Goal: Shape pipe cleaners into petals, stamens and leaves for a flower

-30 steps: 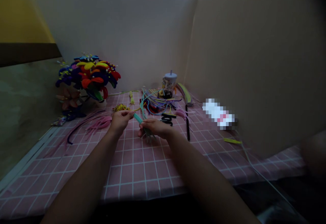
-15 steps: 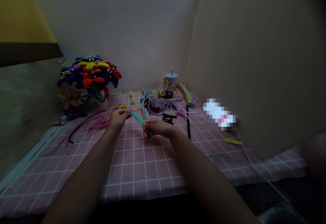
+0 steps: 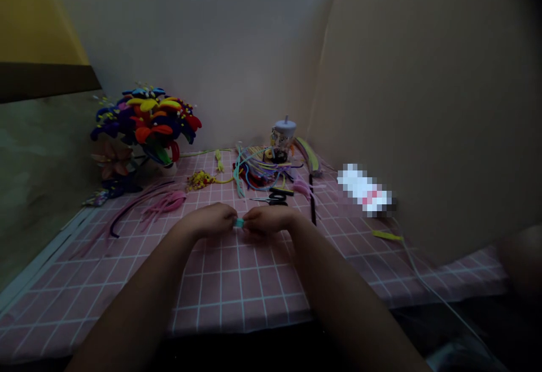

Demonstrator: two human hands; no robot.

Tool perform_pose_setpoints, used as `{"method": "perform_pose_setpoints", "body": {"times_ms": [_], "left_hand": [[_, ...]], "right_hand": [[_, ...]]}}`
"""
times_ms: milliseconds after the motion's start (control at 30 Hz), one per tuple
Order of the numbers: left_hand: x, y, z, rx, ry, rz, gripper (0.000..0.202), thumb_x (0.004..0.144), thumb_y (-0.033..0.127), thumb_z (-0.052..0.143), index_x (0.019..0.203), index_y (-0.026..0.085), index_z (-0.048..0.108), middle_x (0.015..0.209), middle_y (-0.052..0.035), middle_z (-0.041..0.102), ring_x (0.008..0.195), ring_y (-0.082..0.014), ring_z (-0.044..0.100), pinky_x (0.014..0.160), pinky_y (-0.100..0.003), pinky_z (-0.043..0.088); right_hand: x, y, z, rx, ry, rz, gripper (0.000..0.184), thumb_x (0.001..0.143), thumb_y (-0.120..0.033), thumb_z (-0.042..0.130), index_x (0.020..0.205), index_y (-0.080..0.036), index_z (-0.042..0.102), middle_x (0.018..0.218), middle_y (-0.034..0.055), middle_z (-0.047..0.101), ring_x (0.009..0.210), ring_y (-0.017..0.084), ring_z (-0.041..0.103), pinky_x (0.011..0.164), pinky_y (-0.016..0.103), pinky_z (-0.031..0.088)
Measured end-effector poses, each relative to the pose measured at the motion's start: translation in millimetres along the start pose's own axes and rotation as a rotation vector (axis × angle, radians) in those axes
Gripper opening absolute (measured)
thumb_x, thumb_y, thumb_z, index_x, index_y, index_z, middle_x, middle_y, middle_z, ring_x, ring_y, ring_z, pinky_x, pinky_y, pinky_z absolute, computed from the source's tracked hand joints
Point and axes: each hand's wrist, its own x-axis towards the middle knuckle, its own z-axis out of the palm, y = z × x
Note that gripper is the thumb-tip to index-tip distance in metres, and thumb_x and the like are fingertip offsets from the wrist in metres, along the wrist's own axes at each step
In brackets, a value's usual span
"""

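Note:
My left hand [image 3: 210, 220] and my right hand [image 3: 271, 220] meet knuckle to knuckle low over the pink checked tablecloth [image 3: 237, 281]. Both are closed on a teal pipe cleaner [image 3: 239, 223], of which only a short bit shows between the fingers. The rest of it is hidden inside my hands. Black scissors [image 3: 273, 197] lie just beyond my right hand.
A bunch of colourful pipe-cleaner flowers [image 3: 146, 121] stands at the back left. Pink strands [image 3: 163, 204] lie in front of it. A heap of mixed pipe cleaners [image 3: 258, 171] and a lidded cup [image 3: 282, 138] sit at the back. Cardboard walls [image 3: 423, 95] enclose the back and right.
Both hands have come down and together near the cloth. The teal pipe cleaner, held slanting between spread hands before, is now nearly all hidden between them.

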Motion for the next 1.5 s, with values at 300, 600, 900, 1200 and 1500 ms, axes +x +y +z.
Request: {"method": "perform_pose_setpoints", "body": {"times_ms": [300,600,900,1200,1500], "left_hand": [[-4,10,7.6,-0.436,-0.640,-0.234,0.015,0.066,0.030,0.054,0.060,0.018,0.060,0.044,-0.0007,0.050,0.035,-0.0109,0.038,0.036,-0.021,0.025],[0,0,9.2,-0.701,-0.545,-0.219,0.029,0.073,0.045,0.053,0.067,0.018,0.058,0.045,0.0055,0.030,0.038,-0.0067,0.023,0.038,-0.020,0.016],[6,-4,16.3,-0.813,-0.426,-0.181,0.030,0.072,0.045,0.054,0.073,0.016,0.055,0.048,0.0075,0.027,0.040,-0.0060,0.021,0.039,-0.021,0.014],[13,-7,20.1,-1.054,-0.058,-0.196,0.024,0.079,0.040,0.045,0.069,0.019,0.040,0.048,0.0092,0.022,0.036,-0.0039,0.016,0.036,-0.016,0.011],[19,-2,23.4,-1.307,0.108,-0.090,0.018,0.077,0.035,0.048,0.074,0.017,0.045,0.047,0.0108,0.017,0.035,-0.0028,0.011,0.034,-0.014,0.011]], "right_hand": [[-6,-9,5,-0.094,-0.234,-0.001,0.020,0.081,-0.019,0.042,0.065,-0.015,0.054,0.051,-0.0038,0.050,0.049,0.008,0.045,0.055,0.022,0.035],[-8,10,-8,0.063,-0.187,-0.042,0.022,0.083,-0.025,0.044,0.072,-0.012,0.058,0.052,-0.0032,0.051,0.048,0.006,0.044,0.051,0.020,0.033],[-17,18,-21,0.212,0.030,-0.024,0.022,0.078,-0.030,0.052,0.069,-0.011,0.059,0.047,-0.0042,0.047,0.045,0.005,0.043,0.049,0.019,0.035],[-1,28,-28,0.601,0.608,-0.148,0.020,0.071,-0.032,0.062,0.081,-0.016,0.056,0.069,0.0013,0.059,0.057,0.009,0.054,0.052,0.020,0.043],[13,14,-14,0.642,0.678,-0.224,0.027,0.068,-0.039,0.063,0.073,-0.014,0.058,0.068,0.0014,0.057,0.046,0.005,0.044,0.041,0.018,0.035]]}}
